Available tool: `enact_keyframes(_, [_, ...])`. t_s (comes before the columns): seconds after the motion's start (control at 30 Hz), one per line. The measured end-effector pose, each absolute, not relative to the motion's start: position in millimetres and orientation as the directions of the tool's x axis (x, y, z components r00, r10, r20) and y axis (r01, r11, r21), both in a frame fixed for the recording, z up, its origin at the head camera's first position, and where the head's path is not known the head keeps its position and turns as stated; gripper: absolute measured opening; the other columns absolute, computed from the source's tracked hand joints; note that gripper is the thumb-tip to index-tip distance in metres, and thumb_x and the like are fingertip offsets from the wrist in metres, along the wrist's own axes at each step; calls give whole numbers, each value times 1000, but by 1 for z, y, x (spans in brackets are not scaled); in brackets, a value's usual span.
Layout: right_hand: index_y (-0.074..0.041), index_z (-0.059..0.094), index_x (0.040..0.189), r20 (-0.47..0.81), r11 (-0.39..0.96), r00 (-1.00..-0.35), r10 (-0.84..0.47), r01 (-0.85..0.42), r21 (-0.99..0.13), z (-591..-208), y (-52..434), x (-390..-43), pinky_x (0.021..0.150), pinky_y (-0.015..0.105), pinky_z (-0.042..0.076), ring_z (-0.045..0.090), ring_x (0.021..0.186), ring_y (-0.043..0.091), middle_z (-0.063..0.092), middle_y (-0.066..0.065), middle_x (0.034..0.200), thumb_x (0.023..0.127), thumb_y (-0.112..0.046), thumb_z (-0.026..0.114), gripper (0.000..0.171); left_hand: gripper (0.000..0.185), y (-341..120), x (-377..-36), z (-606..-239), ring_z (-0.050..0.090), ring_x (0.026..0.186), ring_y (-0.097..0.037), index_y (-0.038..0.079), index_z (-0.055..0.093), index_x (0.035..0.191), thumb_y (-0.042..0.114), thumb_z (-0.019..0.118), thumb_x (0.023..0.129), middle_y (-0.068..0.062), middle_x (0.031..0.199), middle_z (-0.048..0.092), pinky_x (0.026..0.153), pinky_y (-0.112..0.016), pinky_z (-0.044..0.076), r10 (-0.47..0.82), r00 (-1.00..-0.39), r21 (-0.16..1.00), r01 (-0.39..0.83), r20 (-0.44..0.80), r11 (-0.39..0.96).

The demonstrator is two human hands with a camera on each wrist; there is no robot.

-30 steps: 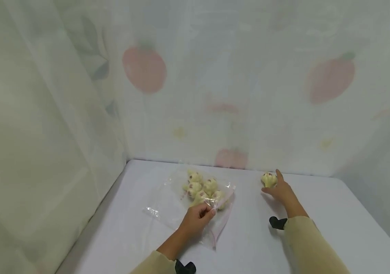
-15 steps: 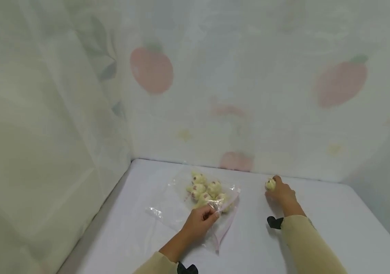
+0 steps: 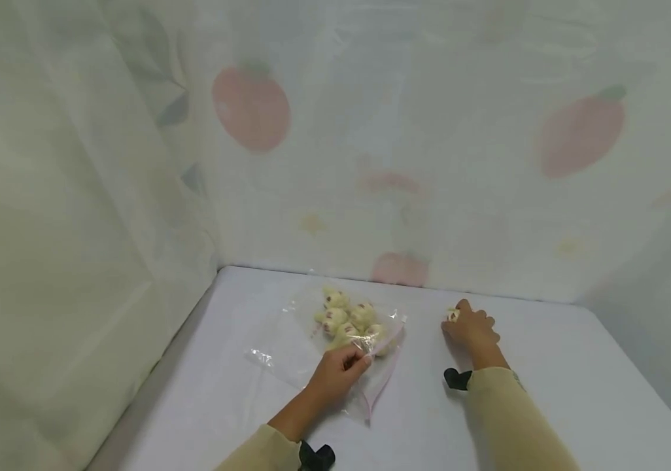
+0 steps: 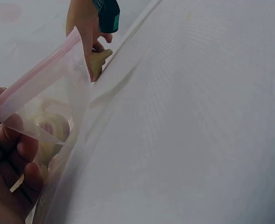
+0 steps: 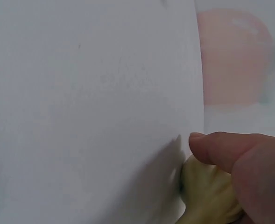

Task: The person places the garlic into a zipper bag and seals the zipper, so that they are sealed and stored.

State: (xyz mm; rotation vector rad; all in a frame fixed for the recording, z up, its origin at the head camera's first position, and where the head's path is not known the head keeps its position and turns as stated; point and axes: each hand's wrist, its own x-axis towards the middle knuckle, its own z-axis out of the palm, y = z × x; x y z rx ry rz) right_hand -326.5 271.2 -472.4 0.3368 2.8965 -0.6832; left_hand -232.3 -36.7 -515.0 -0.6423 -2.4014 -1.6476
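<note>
the left hand [image 3: 335,376] rests on the white desk [image 3: 547,366] and pinches the open edge of a clear bag [image 3: 324,347] between thumb and curled fingers [image 4: 16,149]. the bag's pink strip [image 4: 34,81] stands lifted above those fingers in the left wrist view. inside the bag, at its far end, lies a cluster of pale toys [image 3: 347,320] with small red marks, touching one another.

the right hand [image 3: 472,330] lies on the desk to the right of the bag, apart from it. its fingers are curled round one more pale toy [image 3: 452,315], of which only a small part shows past the knuckles in the head view. the right wrist view shows the thumb [image 5: 230,149] pressed on top of this toy [image 5: 207,196], which sits on the desk.

a sheer curtain [image 3: 371,131] printed with pink fruit hangs behind and to the left of the desk. both arms wear beige sleeves [image 3: 518,425] with dark straps at the wrists.
</note>
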Motion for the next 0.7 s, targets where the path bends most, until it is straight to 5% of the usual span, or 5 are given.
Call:
enact_keyframes(0.43, [-8,58,104,-198,961,-980,25,78,-264,-463,232,-320,63,44,45,56,79,29,63,13,95,85,-30,58,29,20,-40,-230,-514,43,59,-1,20,63,78,29,66,95,8,66,49,54,-19,39,290,-895,852,422,338,311])
enact_keyframes(0.7, [-11,62,100,-142,958,-988,64,100,-269,-467,226,-307,61,44,45,58,80,29,62,14,97,86,-32,59,26,20,-37,-229,-516,44,60,-2,21,63,78,31,66,95,9,67,49,54,-19,40,294,-896,852,420,334,312])
